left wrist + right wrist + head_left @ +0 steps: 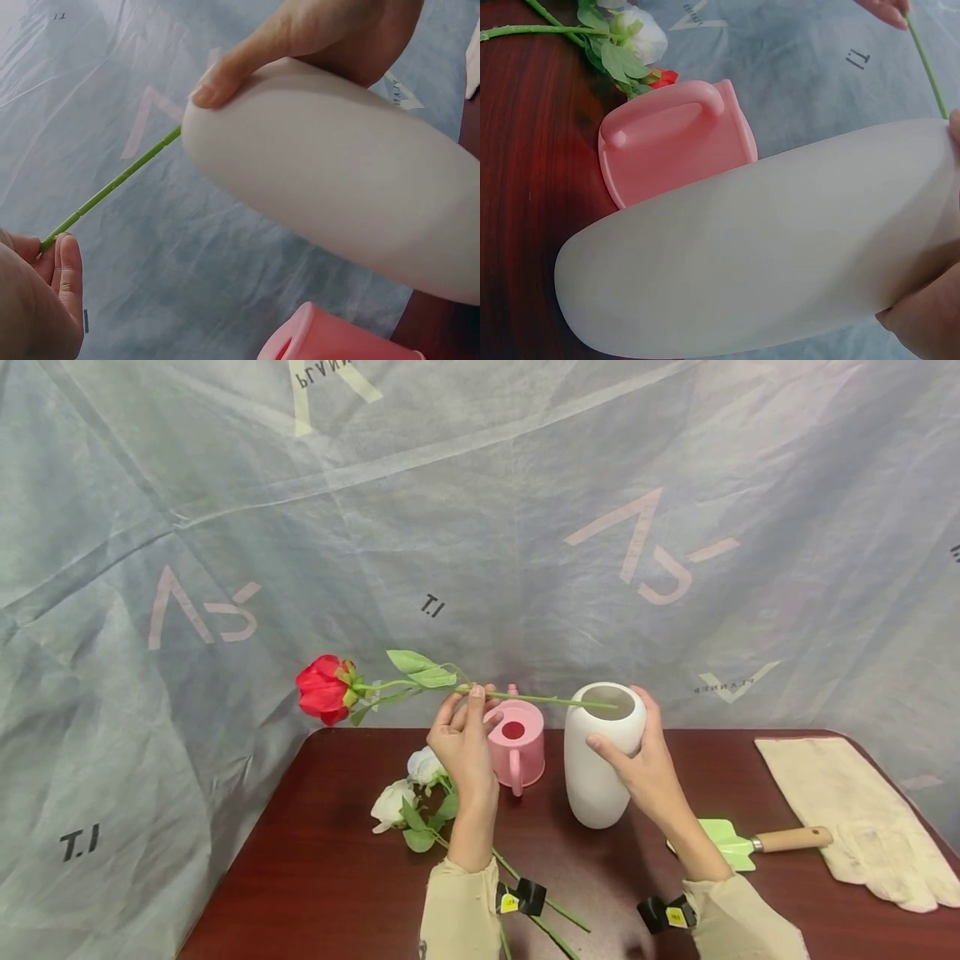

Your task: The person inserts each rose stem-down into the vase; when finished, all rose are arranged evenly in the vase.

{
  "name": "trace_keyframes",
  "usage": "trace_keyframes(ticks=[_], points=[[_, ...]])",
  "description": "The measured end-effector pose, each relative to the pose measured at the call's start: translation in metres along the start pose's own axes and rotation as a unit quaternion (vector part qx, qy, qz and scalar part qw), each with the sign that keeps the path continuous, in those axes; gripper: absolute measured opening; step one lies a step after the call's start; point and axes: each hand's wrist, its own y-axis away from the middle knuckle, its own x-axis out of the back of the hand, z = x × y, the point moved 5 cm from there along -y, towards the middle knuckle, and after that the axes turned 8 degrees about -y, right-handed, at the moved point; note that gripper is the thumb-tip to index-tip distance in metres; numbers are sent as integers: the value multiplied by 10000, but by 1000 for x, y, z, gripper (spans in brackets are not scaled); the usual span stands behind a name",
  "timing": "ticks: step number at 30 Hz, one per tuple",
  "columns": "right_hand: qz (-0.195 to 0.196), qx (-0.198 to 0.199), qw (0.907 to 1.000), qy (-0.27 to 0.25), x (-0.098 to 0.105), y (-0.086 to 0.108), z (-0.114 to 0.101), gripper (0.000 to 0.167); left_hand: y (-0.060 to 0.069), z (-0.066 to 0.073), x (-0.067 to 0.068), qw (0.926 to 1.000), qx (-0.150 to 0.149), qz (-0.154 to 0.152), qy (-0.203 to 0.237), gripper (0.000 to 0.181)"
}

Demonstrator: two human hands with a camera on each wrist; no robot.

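Note:
My left hand pinches the green stem of a red rose between thumb and fingers. The rose lies almost level, bloom to the left, with leaves near the grip. Its stem end reaches into the mouth of a white vase. Around the vase's upper right side curls my right hand, thumb in front and fingers partly hidden behind. In the left wrist view the stem runs from the pinching fingers to the vase's rim. The vase is slightly tilted; whether its base touches the table I cannot tell.
Behind the hands stands a pink watering can. White roses lie on the dark red table, stems toward the front. At right are a green trowel with a wooden handle and cream gloves. A grey sheet hangs behind.

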Motion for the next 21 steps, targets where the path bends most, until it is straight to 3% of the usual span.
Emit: trace_keyframes(ticks=[7,15,21], points=[[38,-8,10000,40,0,3,-8,78,7,-7,-13,9993,213,-274,-139,16],[43,35,10000,-13,3,-4,17,82,8,-6,-21,9978,-25,-437,-488,16],[92,96,9999,-32,4,-7,29,84,1,1,-32,9903,-129,-940,-1010,16]])
